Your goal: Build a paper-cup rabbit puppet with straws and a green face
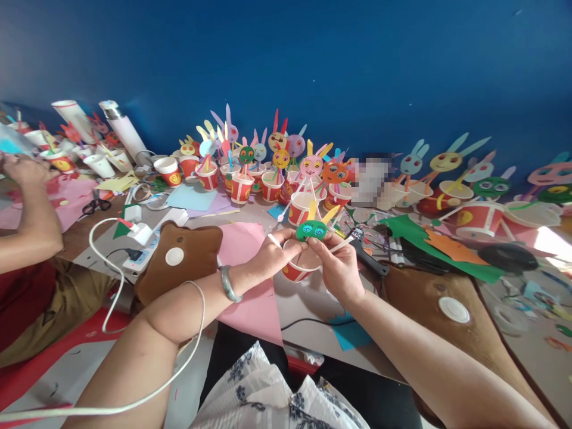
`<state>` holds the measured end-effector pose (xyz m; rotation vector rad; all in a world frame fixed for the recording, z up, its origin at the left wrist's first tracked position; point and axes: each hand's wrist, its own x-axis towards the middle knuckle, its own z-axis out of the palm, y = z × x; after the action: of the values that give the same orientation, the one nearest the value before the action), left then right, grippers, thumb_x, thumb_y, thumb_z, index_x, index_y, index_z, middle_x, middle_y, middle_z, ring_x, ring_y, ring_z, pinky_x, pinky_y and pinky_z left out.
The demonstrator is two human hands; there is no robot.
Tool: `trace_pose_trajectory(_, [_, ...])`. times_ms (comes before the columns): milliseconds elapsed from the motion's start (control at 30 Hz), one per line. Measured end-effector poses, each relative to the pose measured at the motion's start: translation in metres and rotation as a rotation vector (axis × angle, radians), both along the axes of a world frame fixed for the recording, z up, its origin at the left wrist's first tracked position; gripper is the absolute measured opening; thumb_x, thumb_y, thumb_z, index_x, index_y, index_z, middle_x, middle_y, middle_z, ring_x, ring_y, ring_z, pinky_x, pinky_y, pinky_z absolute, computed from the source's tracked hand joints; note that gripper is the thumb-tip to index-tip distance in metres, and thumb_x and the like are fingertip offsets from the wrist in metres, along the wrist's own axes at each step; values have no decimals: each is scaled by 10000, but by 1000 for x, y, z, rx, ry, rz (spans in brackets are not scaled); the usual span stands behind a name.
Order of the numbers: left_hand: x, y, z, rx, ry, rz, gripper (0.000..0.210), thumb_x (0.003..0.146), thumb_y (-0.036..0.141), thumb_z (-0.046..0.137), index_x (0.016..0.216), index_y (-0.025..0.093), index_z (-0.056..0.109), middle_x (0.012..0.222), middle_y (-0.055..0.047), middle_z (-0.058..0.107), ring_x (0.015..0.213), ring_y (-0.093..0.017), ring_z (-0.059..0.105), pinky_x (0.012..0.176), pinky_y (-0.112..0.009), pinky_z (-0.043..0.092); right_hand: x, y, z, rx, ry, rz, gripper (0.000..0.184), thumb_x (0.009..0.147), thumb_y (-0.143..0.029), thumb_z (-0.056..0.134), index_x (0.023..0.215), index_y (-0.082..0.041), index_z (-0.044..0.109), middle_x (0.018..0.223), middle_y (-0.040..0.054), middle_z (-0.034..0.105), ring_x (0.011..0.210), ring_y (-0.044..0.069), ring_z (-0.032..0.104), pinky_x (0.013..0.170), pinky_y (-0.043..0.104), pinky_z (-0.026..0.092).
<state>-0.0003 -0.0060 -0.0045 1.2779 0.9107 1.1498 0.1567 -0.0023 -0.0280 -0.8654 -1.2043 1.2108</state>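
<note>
Between my two hands is a green paper rabbit face [311, 230] with blue eyes and yellow ears, set against a red and white paper cup [300, 273]. My left hand [280, 255] pinches the face's lower left edge. On the other side, my right hand [337, 262] grips its lower right edge, thumb in front. White strips stick out past the fingers on both sides. The cup sits just under my hands; whether the face is fixed to it I cannot tell.
Several finished rabbit cups line the blue wall [286, 65]. A hot glue gun [370, 261] lies by my right hand, near green paper [411, 238]. Brown cushions [179, 283], pink paper [250, 250] and a power strip [145, 247] with cables lie around. Another person's arm [31, 208] is at left.
</note>
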Motion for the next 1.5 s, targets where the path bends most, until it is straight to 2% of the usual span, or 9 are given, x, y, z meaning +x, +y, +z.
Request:
trace_pose_trajectory(333, [1, -2, 3, -13, 1, 11, 191, 813, 334, 699, 889, 159, 713, 851, -36, 698, 865, -179, 614, 827, -313, 479, 0, 0, 0, 7, -12, -15, 184, 830, -397, 790, 945, -256, 760, 920, 24, 763, 873, 201, 696, 858, 361, 555])
trace_pose_trajectory(600, [2, 0, -5, 98, 11, 19, 244, 841, 399, 689, 916, 169, 719, 801, -18, 675, 826, -167, 599, 835, -307, 490, -1, -1, 1, -9, 41, -5, 206, 780, -393, 833, 904, -251, 751, 898, 17, 767, 824, 189, 699, 810, 335, 565])
trace_pose_trajectory(900, [2, 0, -7, 97, 26, 33, 251, 830, 419, 700, 814, 171, 661, 786, -15, 640, 817, -163, 580, 823, -308, 496, -2, -2, 7, 12, 33, 26, 148, 803, -367, 820, 900, -268, 770, 949, 15, 778, 883, 196, 711, 898, 361, 561])
trace_pose_trajectory(1133, [2, 0, -8, 94, 6, 33, 215, 819, 374, 703, 804, 169, 640, 773, -8, 623, 834, -167, 579, 884, -331, 490, -2, -3, 7, -36, 62, 17, 155, 777, -353, 840, 879, -263, 767, 913, 8, 766, 862, 192, 707, 876, 358, 571])
trace_pose_trajectory(1500, [2, 2, -12, 96, -6, 16, 147, 823, 314, 683, 830, 173, 645, 790, -9, 630, 820, -159, 580, 877, -323, 497, -4, -3, 7, -62, 116, 24, 148, 770, -332, 838, 861, -261, 745, 904, 4, 767, 829, 185, 707, 848, 359, 579])
